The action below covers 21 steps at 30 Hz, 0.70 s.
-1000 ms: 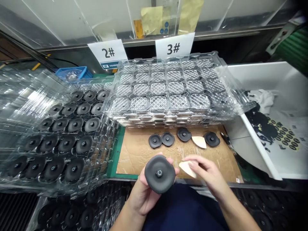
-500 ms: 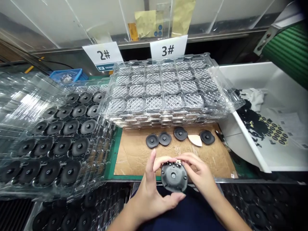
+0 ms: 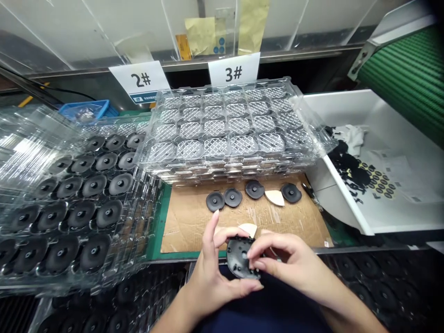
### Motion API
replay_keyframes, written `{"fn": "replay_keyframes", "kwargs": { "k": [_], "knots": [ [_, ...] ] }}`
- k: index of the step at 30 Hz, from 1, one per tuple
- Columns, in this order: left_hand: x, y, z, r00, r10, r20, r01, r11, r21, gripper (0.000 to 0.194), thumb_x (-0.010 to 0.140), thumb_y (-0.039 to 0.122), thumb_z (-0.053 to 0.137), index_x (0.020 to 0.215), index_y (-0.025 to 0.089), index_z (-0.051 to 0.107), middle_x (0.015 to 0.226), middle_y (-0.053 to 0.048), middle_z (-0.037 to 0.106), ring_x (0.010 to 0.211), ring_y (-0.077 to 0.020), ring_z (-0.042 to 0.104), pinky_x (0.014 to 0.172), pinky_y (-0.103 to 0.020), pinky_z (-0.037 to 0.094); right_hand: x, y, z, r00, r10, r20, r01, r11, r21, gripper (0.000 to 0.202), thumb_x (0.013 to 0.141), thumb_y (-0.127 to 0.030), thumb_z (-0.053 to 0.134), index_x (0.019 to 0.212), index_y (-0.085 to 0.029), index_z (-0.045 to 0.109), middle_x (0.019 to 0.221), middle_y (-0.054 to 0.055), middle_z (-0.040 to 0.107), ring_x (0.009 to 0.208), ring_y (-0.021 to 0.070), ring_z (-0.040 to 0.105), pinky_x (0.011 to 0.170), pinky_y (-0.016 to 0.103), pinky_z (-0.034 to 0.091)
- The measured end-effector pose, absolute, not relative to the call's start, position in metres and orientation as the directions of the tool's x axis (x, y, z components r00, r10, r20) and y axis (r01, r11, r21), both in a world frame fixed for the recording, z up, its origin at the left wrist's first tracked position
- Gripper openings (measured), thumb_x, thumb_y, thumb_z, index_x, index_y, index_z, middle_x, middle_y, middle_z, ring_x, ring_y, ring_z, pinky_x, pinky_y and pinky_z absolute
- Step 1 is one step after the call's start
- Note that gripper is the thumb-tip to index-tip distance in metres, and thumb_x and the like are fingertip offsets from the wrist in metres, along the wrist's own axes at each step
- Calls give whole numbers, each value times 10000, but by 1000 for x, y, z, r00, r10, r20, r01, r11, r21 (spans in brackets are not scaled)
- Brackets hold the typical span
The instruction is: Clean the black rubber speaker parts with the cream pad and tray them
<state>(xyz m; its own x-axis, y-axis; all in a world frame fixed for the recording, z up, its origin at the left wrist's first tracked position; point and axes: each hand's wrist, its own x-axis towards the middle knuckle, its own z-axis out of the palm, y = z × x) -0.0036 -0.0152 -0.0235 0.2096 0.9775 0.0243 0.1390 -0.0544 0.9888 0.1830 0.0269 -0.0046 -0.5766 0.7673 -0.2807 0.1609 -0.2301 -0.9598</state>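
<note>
A black, roundish plastic part [image 3: 239,259] with small studs along its rim is held over the table's front edge. My left hand [image 3: 217,273] grips it from the left, thumb below and fingers at its upper edge. At the part's right half, the thumb and forefinger of my right hand [image 3: 287,259] are pinched together close against its face; whatever they hold is hidden. A cream-coloured wedge [image 3: 249,229] lies on the cardboard [image 3: 194,226] just behind the part. Further back lie several black discs [image 3: 232,197] and another cream wedge [image 3: 275,198].
Stacked clear blister trays [image 3: 215,159] stand behind the cardboard. More trays with black parts [image 3: 93,217] fill the left. At right are a white bin [image 3: 398,222] holding black pieces and stickers, a pen-like tool [image 3: 310,194] and a green ribbed roller [image 3: 405,74].
My right hand has moved from the part's top right edge onto its face, fingers now pinched there. The part has tilted slightly, and a second cream wedge now shows behind it.
</note>
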Motion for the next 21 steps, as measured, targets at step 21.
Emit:
{"fn": "replay_keyframes", "kwargs": {
  "k": [21],
  "knots": [
    [2, -23, -26, 274, 960, 47, 91, -74, 993, 1137, 581, 125, 763, 1361, 333, -38, 1157, -78, 560, 1101, -249, 516, 976, -401, 345, 192, 10, -5, -558, 760, -333, -171, -498, -850, 168, 726, -220, 698, 653, -149, 563, 710, 4, 634, 670, 96, 589, 649, 221, 459]
  ]
}}
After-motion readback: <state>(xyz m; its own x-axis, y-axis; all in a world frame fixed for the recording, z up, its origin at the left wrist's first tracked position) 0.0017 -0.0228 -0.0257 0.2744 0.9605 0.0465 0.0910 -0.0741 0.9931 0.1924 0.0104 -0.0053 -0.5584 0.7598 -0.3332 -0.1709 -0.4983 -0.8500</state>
